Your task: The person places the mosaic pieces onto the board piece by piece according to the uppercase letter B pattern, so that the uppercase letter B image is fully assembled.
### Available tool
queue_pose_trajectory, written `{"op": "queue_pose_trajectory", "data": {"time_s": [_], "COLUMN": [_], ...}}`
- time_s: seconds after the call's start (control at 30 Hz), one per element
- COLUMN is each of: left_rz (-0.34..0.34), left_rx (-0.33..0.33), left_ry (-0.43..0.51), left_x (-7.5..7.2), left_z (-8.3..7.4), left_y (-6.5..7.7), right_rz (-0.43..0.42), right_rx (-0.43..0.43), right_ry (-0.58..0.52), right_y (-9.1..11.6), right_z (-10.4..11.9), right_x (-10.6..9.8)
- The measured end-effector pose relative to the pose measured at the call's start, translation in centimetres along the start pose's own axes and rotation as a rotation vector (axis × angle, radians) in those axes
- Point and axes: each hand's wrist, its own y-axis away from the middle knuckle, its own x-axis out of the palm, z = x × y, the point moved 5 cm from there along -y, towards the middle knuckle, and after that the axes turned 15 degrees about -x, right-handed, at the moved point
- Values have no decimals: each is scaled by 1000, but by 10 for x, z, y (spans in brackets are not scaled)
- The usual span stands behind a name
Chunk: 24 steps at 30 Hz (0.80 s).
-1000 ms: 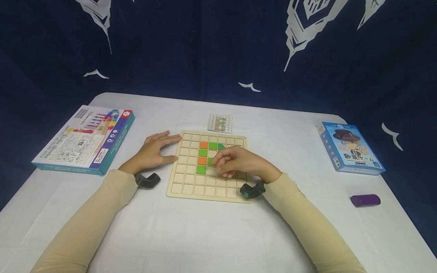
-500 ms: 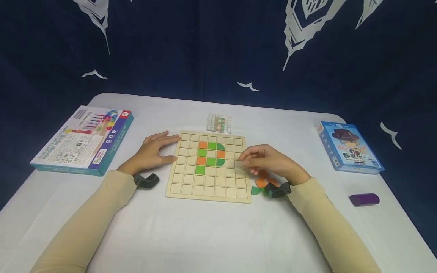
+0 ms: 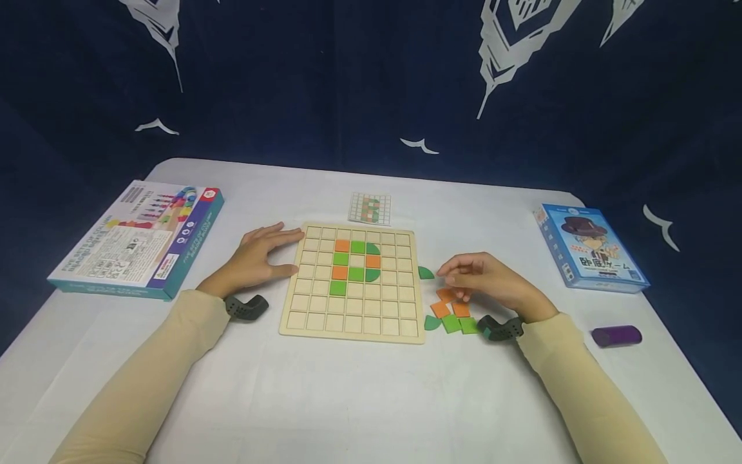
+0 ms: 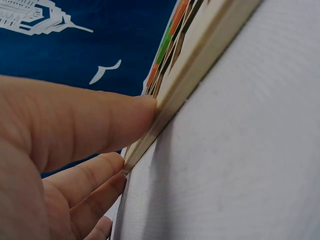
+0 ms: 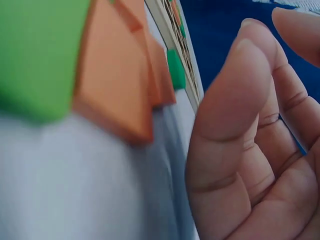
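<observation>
Several orange tiles (image 3: 440, 310) lie beside the right hand (image 3: 489, 277), on its near side, probably kept there for short reach. That hand hovers, fingers loosely bent, apparently holding nothing; green piece (image 3: 426, 273) just left of its fingertips. Left hand (image 3: 254, 261), spread wide, touches the left edge of the gridded board (image 3: 348, 327), likely steadying it between the hands. Pattern card (image 3: 370, 209) sits ahead of both, presumably for easy viewing.
</observation>
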Motion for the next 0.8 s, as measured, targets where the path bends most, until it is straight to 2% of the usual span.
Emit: {"op": "queue_pose_trajectory", "data": {"time_s": [0.33, 0.63, 0.8], "left_rz": [-5, -4, -3], "left_rx": [1, 4, 5], "left_ry": [-7, -12, -7], "left_x": [-1, 0, 0], "left_z": [0, 0, 0], "left_y": [1, 0, 0], "right_rz": [-10, -41, -24], "right_rx": [10, 34, 32], "right_ry": [-15, 94, 113], "right_y": [4, 10, 11], "right_z": [-7, -10, -14], "right_x": [-5, -15, -18]}}
